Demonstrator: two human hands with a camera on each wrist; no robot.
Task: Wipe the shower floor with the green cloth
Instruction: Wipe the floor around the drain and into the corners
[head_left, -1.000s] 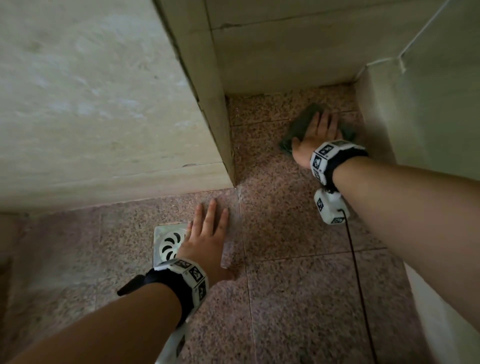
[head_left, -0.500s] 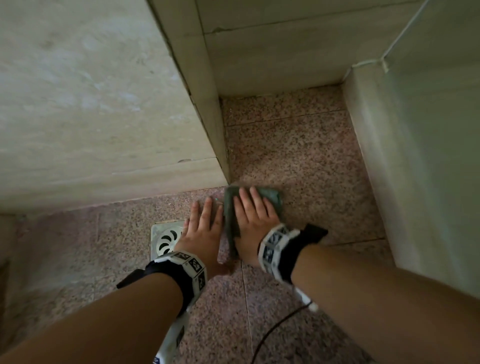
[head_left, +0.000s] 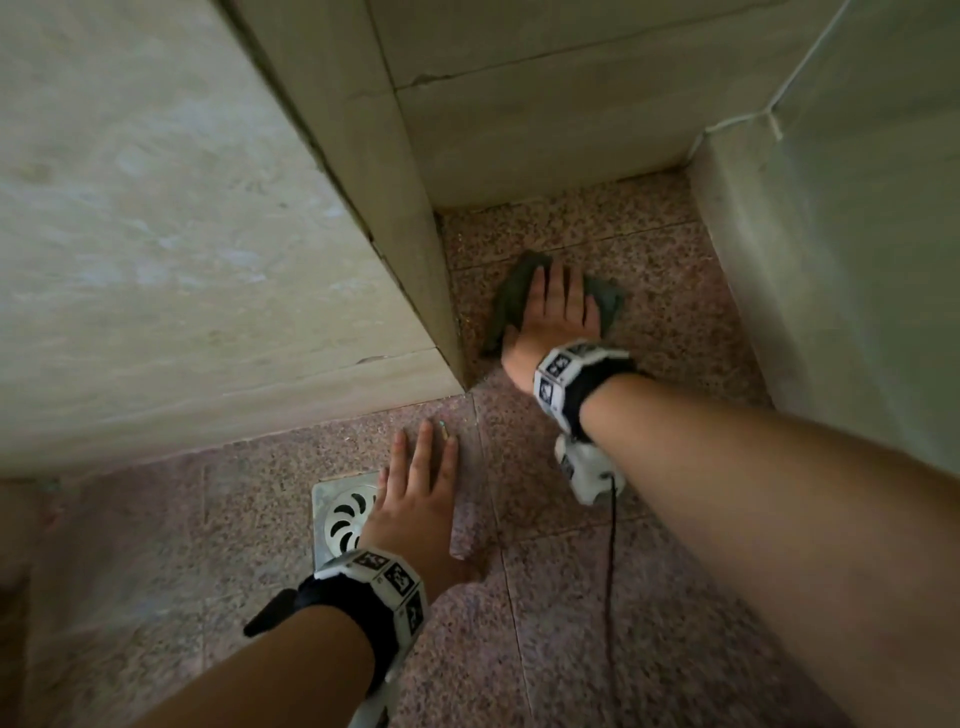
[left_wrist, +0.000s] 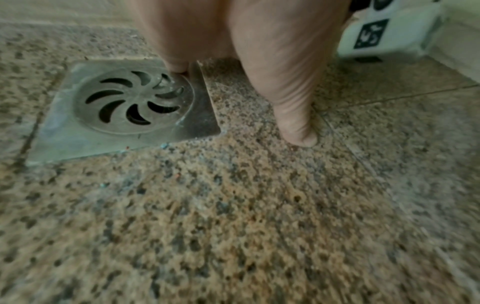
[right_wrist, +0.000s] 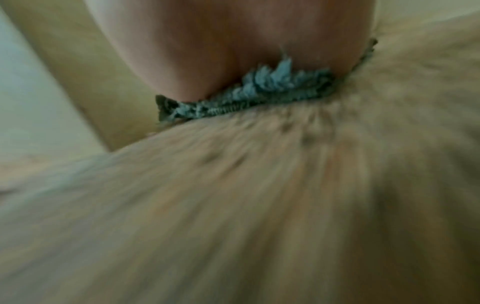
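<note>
- My right hand (head_left: 558, 317) lies flat on the green cloth (head_left: 506, 301), fingers straight and close together, palm pressing it onto the shower floor (head_left: 675, 332).
- The cloth sits directly under that hand — its edges stick out past my fingertips and to the thumb side; from the right wrist view a bunched fold (right_wrist: 259, 90) shows under the heel of my palm, though that picture is blurred.
- My left hand (head_left: 421, 504) rests open on the floor nearer to me, fingers straight and holding nothing, well apart from the cloth.
- Just beside my left hand, on its little-finger side, is the metal drain cover (head_left: 343, 519); the edge of that hand touches it.
- A wall corner (head_left: 441, 332) juts out just left of my right hand — close to the cloth's edge.
- Another wall (head_left: 831, 260) stands to that hand's right, and the back wall (head_left: 545, 130) lies ahead of its fingertips.
- A dark cable (head_left: 610, 545) hangs below my right wrist.
</note>
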